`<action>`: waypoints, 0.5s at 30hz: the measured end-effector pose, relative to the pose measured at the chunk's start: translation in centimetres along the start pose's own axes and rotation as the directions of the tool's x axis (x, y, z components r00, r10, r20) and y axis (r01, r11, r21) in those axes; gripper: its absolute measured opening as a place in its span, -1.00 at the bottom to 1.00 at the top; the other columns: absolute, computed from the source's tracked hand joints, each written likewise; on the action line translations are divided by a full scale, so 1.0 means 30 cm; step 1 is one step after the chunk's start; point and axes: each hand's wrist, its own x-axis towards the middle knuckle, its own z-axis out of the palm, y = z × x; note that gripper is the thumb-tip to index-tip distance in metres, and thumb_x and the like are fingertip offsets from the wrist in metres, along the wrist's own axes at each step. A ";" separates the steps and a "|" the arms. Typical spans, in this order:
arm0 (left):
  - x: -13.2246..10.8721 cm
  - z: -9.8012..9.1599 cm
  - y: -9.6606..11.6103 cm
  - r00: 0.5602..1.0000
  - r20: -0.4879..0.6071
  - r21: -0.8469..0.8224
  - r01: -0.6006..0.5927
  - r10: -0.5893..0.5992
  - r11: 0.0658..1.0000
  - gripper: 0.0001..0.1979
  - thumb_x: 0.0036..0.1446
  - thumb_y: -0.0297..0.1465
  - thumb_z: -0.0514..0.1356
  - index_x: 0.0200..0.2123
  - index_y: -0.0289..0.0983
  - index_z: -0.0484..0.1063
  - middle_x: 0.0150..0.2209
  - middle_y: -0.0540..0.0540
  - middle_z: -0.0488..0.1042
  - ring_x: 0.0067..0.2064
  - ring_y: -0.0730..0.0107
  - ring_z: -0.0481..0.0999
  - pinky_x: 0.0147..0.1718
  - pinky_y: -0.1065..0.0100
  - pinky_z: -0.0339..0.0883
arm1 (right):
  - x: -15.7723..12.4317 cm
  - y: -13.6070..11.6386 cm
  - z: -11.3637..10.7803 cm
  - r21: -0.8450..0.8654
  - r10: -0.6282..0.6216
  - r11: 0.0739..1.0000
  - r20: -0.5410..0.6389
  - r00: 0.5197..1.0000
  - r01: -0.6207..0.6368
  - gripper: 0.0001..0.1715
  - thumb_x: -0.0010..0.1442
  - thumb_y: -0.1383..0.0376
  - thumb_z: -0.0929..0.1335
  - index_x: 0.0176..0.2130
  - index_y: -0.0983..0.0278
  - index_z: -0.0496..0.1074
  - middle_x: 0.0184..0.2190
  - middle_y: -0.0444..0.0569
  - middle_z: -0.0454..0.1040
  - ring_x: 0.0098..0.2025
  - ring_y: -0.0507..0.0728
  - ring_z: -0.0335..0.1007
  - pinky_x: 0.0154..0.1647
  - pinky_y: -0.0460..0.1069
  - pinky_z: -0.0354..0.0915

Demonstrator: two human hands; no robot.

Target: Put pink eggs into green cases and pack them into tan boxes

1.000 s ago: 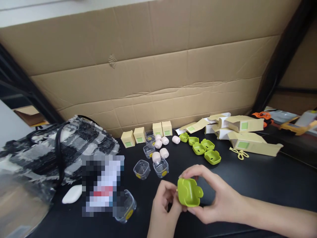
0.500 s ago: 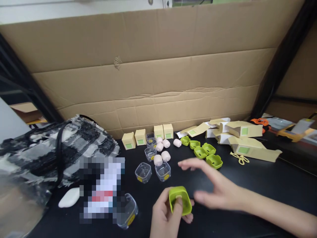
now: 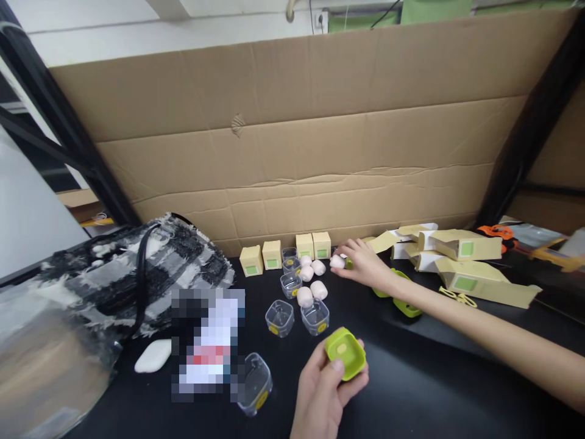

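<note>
My left hand (image 3: 322, 390) is closed around a lime-green, rounded-square cup (image 3: 354, 356). The cup's hollow side faces up, with a small pale-yellow spot inside. Farther back, my right hand (image 3: 365, 265) has thumb and fingertips around a pale pink, rounded, barrel-like piece (image 3: 337, 261). Several similar pink pieces (image 3: 319, 290) lie left of that hand. Clear square cups (image 3: 280, 317) with yellow face stickers stand among and in front of them. More green cups (image 3: 406, 305) are partly hidden beneath my right forearm.
Small beige boxes (image 3: 251, 262) line the foot of the cardboard panel (image 3: 292, 146). Opened beige boxes (image 3: 466, 244) pile up at the right, near a yellow cord (image 3: 458, 297). A black-and-white shaggy bag (image 3: 183, 268) and a white rounded object (image 3: 153, 356) are at left.
My right hand has moved away from the green cup, back to the lone pink piece, and closed on it. My left thumb has shifted to the cup's rim. The view has tilted up.
</note>
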 end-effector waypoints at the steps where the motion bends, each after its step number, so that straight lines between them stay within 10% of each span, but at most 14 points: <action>1: 0.001 0.005 0.001 1.000 0.015 -0.023 0.023 -0.023 0.999 -0.61 -0.15 -0.28 0.42 -0.21 -0.32 0.57 -0.18 -0.22 0.62 -0.24 0.26 0.60 -0.18 0.30 0.40 | -0.025 -0.021 -0.028 0.048 -0.013 0.999 -0.012 1.000 0.014 -0.72 0.20 0.22 0.36 -0.10 0.30 0.38 -0.13 0.08 0.45 -0.09 0.21 0.39 -0.07 0.16 0.32; 8: 0.039 0.008 -0.045 0.951 0.223 -0.220 0.263 -0.214 0.939 -0.70 -0.02 -0.29 0.35 -0.24 -0.35 0.56 -0.31 -0.20 0.61 -0.39 0.35 0.56 -0.34 0.37 0.37 | -0.274 -0.208 -0.195 0.472 -0.134 0.876 0.039 0.990 0.100 -0.56 0.18 0.31 0.36 0.04 0.17 0.24 -0.06 -0.01 0.45 -0.05 0.12 0.43 -0.07 0.00 0.39; 15: 0.053 -0.020 -0.105 0.978 0.096 -0.279 0.207 -0.187 0.938 -0.70 -0.02 -0.22 0.25 -0.27 -0.29 0.53 -0.33 -0.16 0.58 -0.25 0.16 0.52 -0.27 0.23 0.35 | -0.333 -0.249 -0.144 0.450 -0.297 0.867 0.123 0.947 0.213 -0.63 0.20 0.36 0.36 0.02 0.19 0.31 -0.04 0.00 0.49 0.00 0.12 0.40 0.00 0.02 0.34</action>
